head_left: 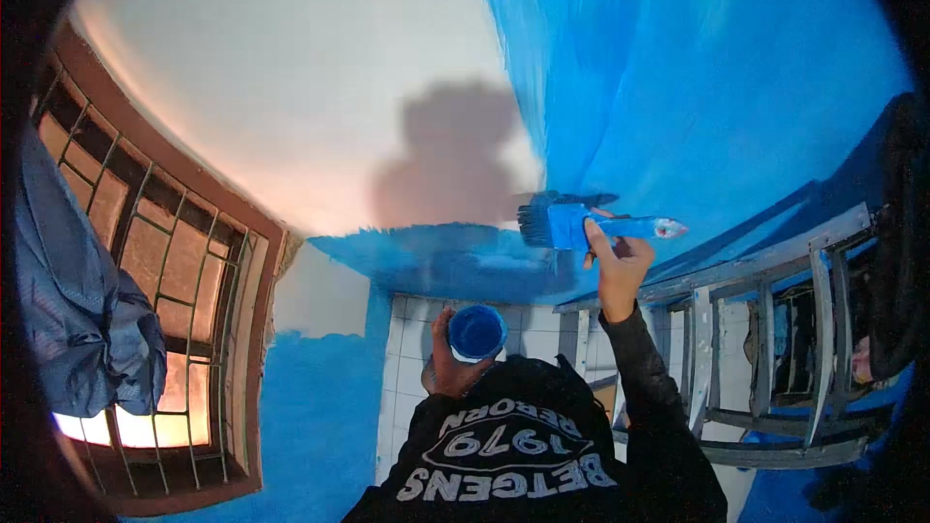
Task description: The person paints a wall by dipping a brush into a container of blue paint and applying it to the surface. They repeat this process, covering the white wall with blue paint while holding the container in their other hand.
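My right hand [621, 269] is closed around a wide paintbrush [572, 227], gripping it where the blue-smeared head meets the handle. Its dark bristles point left, at the border between the blue-painted wall [736, 87] and the pale unpainted area [291, 68]. In front of my chest, my left hand [448, 360] is wrapped around a small round container of blue paint [478, 331], its open top facing up. The brush casts a shadow on the surface just behind it.
A barred window [165, 261] with a brown frame fills the left side, and dark blue cloth [87, 300] hangs before it. A metal ladder or rack [819, 329] stands at the right. White tiles [407, 339] show below the blue strip.
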Demonstrator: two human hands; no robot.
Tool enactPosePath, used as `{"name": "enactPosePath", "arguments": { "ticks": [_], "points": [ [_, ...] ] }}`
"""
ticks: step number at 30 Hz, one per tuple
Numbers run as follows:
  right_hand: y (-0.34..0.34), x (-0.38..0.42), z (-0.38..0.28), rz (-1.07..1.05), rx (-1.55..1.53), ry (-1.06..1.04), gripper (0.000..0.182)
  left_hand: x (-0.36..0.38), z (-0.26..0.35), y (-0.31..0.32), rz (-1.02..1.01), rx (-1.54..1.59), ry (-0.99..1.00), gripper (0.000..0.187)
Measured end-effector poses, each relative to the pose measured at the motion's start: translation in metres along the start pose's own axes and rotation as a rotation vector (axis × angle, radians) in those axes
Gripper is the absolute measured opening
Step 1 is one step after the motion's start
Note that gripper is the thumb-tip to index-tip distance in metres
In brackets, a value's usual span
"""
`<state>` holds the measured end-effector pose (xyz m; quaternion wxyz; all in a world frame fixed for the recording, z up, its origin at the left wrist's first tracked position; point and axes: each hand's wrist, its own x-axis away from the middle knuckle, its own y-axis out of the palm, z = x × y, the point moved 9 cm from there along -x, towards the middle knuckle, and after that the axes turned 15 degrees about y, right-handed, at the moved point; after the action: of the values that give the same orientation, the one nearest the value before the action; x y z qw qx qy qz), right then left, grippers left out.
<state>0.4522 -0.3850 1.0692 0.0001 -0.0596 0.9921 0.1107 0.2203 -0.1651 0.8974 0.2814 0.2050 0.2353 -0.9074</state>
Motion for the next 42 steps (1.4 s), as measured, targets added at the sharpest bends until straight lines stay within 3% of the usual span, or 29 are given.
{"name": "enactPosePath", "arguments": {
  "ticks": [5, 7, 8, 10, 12, 14, 17, 19, 24, 26, 30, 32, 35, 36, 38, 42],
  "points": [
    [-0.001, -0.003, -0.005, -0.026, 0.123, -0.013, 0.016, 0.011, -0.023, 0.007, -0.016, 0.025, -0.004, 0.120],
    [0.040, 0.027, -0.064, -0.200, 0.754, -0.818, 0.038, -0.001, -0.005, 0.002, -0.025, 0.000, 0.020, 0.121],
    [0.042, 0.024, -0.069, -0.206, 0.760, -0.813, 0.038, -0.007, 0.003, 0.002, -0.041, -0.022, 0.045, 0.121],
    [0.063, 0.025, -0.064, -0.406, 0.947, -0.874, 0.056, -0.011, 0.001, 0.004, -0.077, -0.068, 0.031, 0.121],
    [0.069, 0.016, -0.063, -0.407, 1.039, -0.971, 0.054, -0.005, -0.008, 0.012, -0.111, -0.121, 0.022, 0.121],
    [0.081, 0.008, -0.071, -0.407, 1.114, -1.076, 0.052, 0.009, -0.037, 0.019, -0.026, 0.051, -0.009, 0.120],
    [0.086, 0.020, -0.128, -0.371, 1.017, -1.170, 0.048, 0.006, -0.028, 0.021, -0.026, 0.072, 0.004, 0.116],
    [0.084, 0.035, -0.163, -0.233, 0.943, -1.271, 0.048, -0.005, -0.003, 0.019, -0.059, 0.027, 0.034, 0.116],
    [0.083, 0.066, -0.187, -0.178, 0.983, -1.253, 0.056, -0.005, -0.005, 0.028, -0.081, 0.063, 0.051, 0.116],
    [0.078, 0.069, -0.165, -0.075, 0.974, -1.334, 0.054, 0.006, -0.016, 0.033, -0.081, 0.070, 0.046, 0.114],
    [0.077, 0.055, -0.071, -0.134, 1.165, -1.390, 0.043, 0.022, -0.040, 0.036, -0.041, 0.221, -0.118, 0.114],
    [0.069, 0.053, -0.013, -0.205, 1.231, -1.332, 0.050, 0.010, -0.015, 0.021, -0.047, 0.024, -0.004, 0.114],
    [0.055, 0.062, 0.053, -0.250, 1.337, -1.263, 0.053, 0.001, -0.006, 0.002, -0.064, 0.087, -0.010, 0.114],
    [0.055, 0.070, 0.056, -0.235, 1.339, -1.258, 0.053, -0.002, -0.002, -0.006, -0.075, 0.088, -0.002, 0.114],
    [0.054, 0.066, 0.068, -0.264, 1.375, -1.033, 0.058, -0.008, 0.004, -0.023, -0.076, 0.040, 0.016, 0.112],
    [0.055, 0.064, 0.032, -0.262, 1.248, -0.872, 0.062, -0.005, 0.005, -0.051, -0.025, 0.036, 0.076, 0.112]
  ]
}}
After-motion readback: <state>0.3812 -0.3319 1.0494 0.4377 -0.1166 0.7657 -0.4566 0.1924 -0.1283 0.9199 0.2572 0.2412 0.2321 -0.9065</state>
